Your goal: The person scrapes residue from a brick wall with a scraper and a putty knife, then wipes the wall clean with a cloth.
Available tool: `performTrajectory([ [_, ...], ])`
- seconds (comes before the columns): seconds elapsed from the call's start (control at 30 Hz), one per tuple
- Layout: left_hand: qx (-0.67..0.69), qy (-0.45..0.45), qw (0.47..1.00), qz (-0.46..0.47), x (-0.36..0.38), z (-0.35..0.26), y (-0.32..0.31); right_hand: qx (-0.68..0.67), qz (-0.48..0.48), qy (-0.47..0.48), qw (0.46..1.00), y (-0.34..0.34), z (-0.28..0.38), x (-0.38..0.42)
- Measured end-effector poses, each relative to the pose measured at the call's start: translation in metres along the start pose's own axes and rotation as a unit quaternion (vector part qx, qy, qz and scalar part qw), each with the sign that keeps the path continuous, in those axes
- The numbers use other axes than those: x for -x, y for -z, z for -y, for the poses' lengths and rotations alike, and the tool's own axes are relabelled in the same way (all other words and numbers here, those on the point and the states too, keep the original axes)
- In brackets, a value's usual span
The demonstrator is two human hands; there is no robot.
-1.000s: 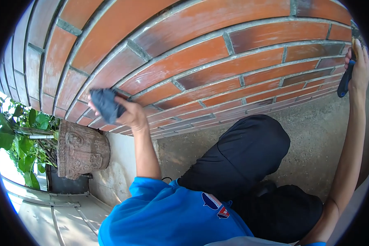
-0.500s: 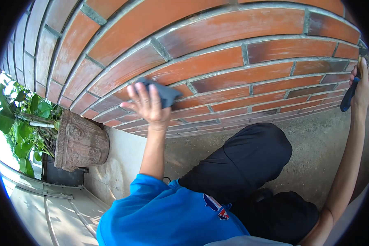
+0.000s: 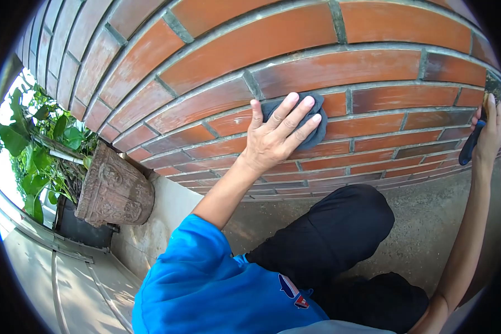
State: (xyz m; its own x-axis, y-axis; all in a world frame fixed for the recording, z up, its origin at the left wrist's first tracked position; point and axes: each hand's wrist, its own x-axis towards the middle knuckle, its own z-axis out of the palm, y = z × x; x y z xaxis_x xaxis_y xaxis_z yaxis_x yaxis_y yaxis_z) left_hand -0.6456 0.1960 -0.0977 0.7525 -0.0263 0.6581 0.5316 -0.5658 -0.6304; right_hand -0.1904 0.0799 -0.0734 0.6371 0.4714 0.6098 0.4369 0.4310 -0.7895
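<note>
My left hand (image 3: 278, 133) lies with spread fingers over a dark grey cloth (image 3: 317, 133), pressing it against the red brick wall (image 3: 384, 67). Part of the cloth is hidden under the palm and fingers. At the far right, my right hand (image 3: 491, 133) is closed round a tool with a dark blue handle (image 3: 470, 146). The handle points down and left, and the tool's upper end, near the wall's edge, is too small to make out.
A carved clay pot (image 3: 117, 186) with leafy green plants (image 3: 36, 161) stands at the left. Below the wall is a concrete floor (image 3: 412, 217), with my bent legs in dark trousers (image 3: 328, 222) over it. Pale panels (image 3: 89, 284) lie at the lower left.
My left hand and the cloth have moved right along the wall. My right hand still holds the tool at the far right. The view has shifted slightly.
</note>
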Motion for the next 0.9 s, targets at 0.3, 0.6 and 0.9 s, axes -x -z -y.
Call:
performTrajectory([
  [0.3, -0.231, 0.487, 0.819, -0.196, 0.139, 0.172, 0.119, -0.020, -0.002, 0.005, 1.000, 0.004, -0.012, -0.001],
  [0.6, -0.005, 0.231, 0.961, -0.151, -0.031, 0.025, 0.026, 0.011, -0.006, 0.001, 1.000, -0.014, 0.005, 0.005],
  [0.9, -0.055, 0.248, 0.958, -0.130, 0.049, 0.096, 0.065, -0.026, 0.019, 0.015, 0.999, -0.001, -0.006, 0.000],
])
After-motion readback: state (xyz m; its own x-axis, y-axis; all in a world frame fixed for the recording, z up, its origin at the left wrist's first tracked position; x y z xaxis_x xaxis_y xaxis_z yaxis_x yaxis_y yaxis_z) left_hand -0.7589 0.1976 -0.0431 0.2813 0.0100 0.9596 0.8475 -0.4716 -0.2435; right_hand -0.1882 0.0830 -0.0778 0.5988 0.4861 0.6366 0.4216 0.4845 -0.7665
